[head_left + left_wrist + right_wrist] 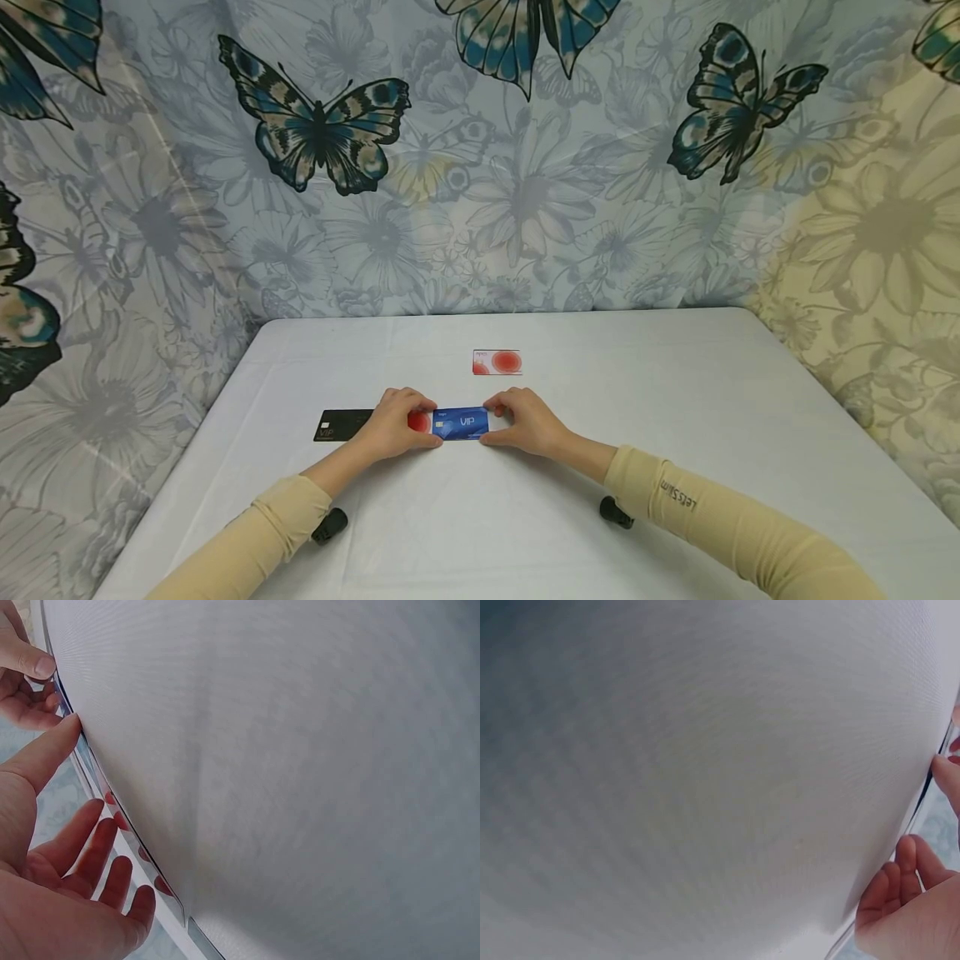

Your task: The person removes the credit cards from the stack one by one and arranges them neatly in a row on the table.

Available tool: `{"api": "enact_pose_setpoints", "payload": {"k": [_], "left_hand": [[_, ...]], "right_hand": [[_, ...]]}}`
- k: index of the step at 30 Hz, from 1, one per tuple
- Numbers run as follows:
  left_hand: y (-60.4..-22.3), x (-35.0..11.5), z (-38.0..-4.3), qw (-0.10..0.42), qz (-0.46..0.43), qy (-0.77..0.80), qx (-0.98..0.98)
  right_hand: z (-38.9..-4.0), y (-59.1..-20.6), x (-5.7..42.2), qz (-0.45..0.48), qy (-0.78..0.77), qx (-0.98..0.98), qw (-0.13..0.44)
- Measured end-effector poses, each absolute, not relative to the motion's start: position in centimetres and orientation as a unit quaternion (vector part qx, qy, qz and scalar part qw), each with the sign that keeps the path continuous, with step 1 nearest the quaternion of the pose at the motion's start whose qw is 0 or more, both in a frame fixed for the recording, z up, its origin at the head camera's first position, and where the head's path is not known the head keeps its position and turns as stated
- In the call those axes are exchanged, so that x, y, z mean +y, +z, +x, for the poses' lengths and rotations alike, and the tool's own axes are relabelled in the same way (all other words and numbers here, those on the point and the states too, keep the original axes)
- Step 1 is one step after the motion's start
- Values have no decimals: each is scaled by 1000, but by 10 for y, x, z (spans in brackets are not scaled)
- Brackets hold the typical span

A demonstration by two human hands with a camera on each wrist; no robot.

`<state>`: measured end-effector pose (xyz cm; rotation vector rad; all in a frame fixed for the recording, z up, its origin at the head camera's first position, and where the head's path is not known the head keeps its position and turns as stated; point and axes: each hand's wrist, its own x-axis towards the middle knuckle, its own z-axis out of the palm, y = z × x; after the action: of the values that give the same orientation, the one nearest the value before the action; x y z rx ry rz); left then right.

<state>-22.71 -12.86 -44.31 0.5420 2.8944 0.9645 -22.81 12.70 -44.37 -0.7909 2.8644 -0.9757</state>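
A blue card marked VIP [465,423] lies flat on the white table between both hands. My left hand [393,423] pinches its left end, thumb at the near edge and a fingertip at the far edge. At the right end my right hand [528,423] pinches it the same way. Left of the blue card, a white card with red circles [420,422] is partly hidden by the left hand. A black VIP card [341,426] adjoins the row farther left, its right part covered. In the left wrist view the card edges appear nearly side-on beside the left hand [75,877].
Behind the row, another red-and-white card [497,362] lies alone on the white-covered table [637,367]. Dark wrist devices [330,526] show under both sleeves. A butterfly-patterned cloth [525,208] hangs along the table's far edge.
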Motion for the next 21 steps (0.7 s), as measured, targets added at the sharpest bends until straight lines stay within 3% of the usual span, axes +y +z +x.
{"api": "enact_pose_setpoints", "payload": {"k": [21], "left_hand": [[-442, -128, -226, 18, 180, 316, 931]], "right_hand": [[-227, -442, 128, -245, -318, 916, 16]]}}
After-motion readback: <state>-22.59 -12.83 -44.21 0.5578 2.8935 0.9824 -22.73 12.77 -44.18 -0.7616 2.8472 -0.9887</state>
